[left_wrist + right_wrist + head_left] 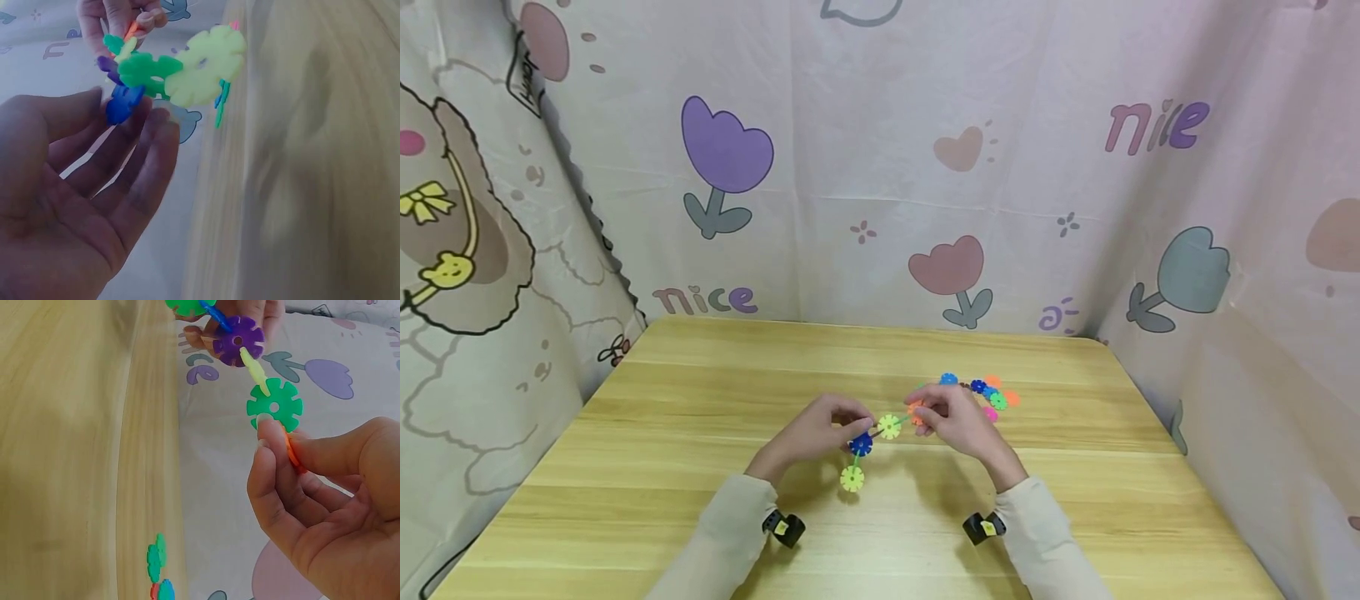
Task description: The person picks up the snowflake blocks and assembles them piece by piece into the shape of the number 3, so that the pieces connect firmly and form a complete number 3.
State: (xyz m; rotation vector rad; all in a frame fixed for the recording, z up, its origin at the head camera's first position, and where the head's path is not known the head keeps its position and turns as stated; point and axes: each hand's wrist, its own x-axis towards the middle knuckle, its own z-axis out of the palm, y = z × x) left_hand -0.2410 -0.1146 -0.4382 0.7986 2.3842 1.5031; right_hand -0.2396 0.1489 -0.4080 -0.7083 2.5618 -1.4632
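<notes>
A chain of interlocking snowflake discs spans my two hands above the table. My left hand [811, 429] pinches the blue disc [124, 105] between thumb and fingers. From it a green disc [147, 72] leads to a pale yellow disc [852, 478] at the chain's lower end. Toward the right, a purple disc [239, 341], another yellow disc [889, 427] and a second green disc [275, 406] follow. At that far end my right hand [958, 419] pinches an orange disc [292, 456], partly covered by the fingertips and set against the green one.
Several loose snowflake discs lie on the table behind my right hand, among them a green one [997, 401], a pink one [991, 414] and a light blue one [949, 378]. A patterned curtain [865, 167] hangs along the back edge of the wooden table [700, 517].
</notes>
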